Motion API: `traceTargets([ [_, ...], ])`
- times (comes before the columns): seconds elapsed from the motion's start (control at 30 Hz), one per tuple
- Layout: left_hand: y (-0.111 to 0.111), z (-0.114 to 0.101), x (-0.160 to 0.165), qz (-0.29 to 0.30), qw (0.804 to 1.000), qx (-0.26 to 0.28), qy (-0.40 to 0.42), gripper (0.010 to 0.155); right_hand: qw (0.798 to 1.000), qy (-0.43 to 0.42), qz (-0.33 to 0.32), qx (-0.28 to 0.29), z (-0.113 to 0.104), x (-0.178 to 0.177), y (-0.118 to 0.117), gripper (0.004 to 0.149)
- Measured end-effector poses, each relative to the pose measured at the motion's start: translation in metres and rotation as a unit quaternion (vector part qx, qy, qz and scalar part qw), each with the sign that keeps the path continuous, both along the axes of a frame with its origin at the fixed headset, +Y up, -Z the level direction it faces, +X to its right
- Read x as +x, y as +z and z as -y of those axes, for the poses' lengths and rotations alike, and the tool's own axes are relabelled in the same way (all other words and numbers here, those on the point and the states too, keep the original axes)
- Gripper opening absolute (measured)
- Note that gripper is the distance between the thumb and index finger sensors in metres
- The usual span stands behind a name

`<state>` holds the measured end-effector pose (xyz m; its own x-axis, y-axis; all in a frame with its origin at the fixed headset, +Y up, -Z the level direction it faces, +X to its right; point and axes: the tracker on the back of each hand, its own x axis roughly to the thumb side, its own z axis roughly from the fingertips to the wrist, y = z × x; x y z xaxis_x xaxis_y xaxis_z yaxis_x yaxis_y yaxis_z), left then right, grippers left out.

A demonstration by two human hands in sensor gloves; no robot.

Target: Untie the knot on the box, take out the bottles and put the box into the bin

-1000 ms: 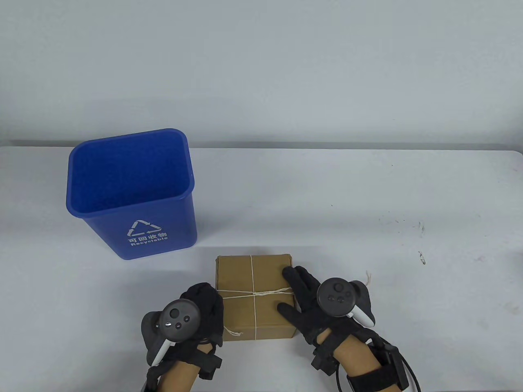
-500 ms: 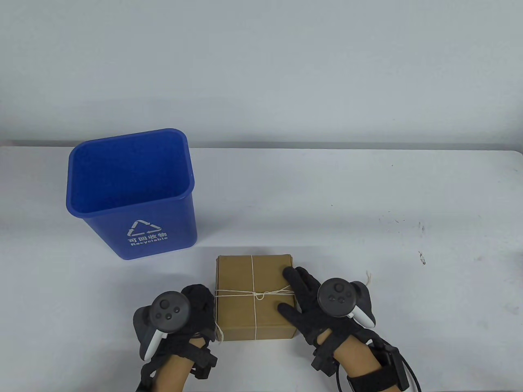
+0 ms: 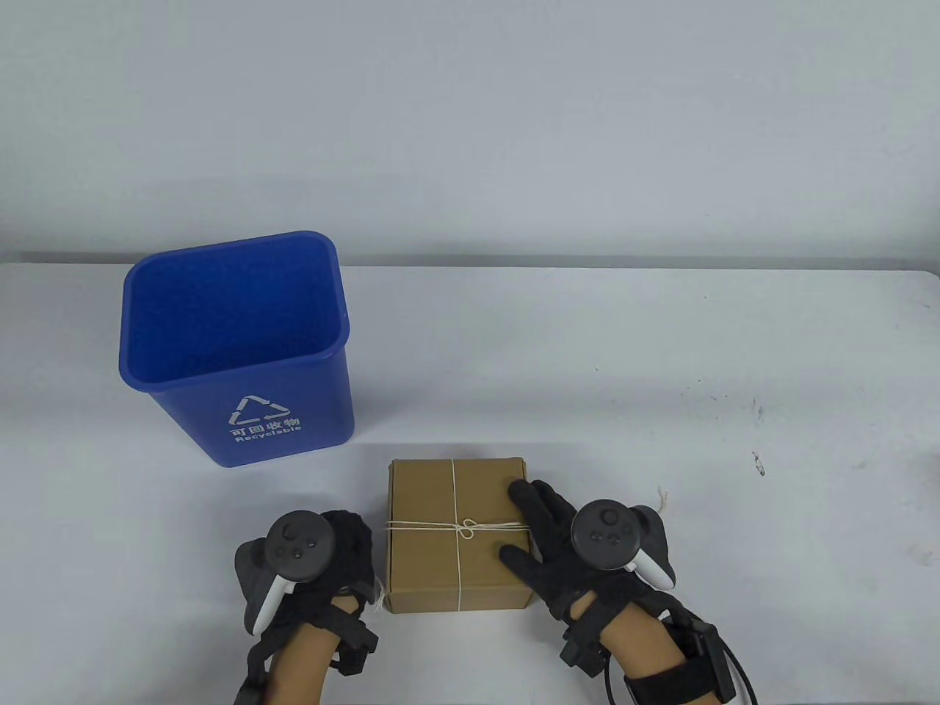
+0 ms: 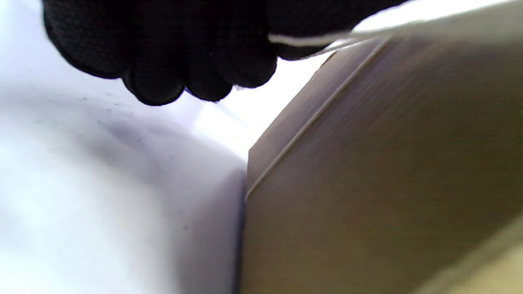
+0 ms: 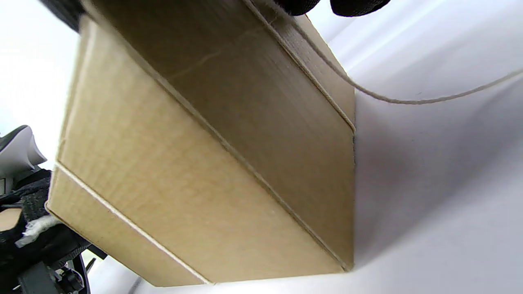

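The left hand (image 3: 323, 558) pinched the string (image 4: 310, 40) just left of the box (image 3: 457, 536), while the right hand (image 3: 558, 532) lay flat on its top. Too sharp a tug might jam the knot (image 3: 468, 527) or drag the box — the white table (image 3: 587, 352) looked slick. The blue bin (image 3: 235, 345) stood far-left, before a plain pale wall.

A long white rectangular table (image 3: 587, 352) is spreading across the table view, its far edge lying against a plain pale grey wall (image 3: 470, 125). A scatter of small dark specks (image 3: 723, 402) is showing on the tabletop toward the right, with one more dark mark (image 3: 758, 463) sitting nearer.
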<state>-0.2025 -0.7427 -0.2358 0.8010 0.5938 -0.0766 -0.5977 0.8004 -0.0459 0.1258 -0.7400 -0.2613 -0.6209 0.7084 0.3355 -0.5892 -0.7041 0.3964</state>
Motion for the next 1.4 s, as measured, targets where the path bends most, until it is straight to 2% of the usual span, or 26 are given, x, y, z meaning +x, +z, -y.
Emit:
traceTargets([
  [0.33, -0.006, 0.010, -0.008, -0.013, 0.999, -0.027, -0.037, 0.044, 1.000, -0.001, 0.000, -0.001, 0.000, 0.000, 0.000, 0.081],
  [0.63, -0.006, 0.009, -0.014, -0.030, 0.997, -0.029, -0.061, 0.044, 1.000, -0.001, 0.001, -0.001, 0.000, 0.000, 0.000, 0.081],
  [0.9, -0.012, 0.006, -0.048, -0.071, 0.995, -0.030, -0.059, 0.044, 1.000, -0.003, 0.001, -0.004, 0.000, 0.000, 0.000, 0.081],
  [1.4, -0.018, 0.008, -0.087, -0.113, 0.989, -0.061, -0.066, 0.043, 1.000, -0.003, 0.003, -0.008, 0.000, 0.002, 0.000, 0.081],
])
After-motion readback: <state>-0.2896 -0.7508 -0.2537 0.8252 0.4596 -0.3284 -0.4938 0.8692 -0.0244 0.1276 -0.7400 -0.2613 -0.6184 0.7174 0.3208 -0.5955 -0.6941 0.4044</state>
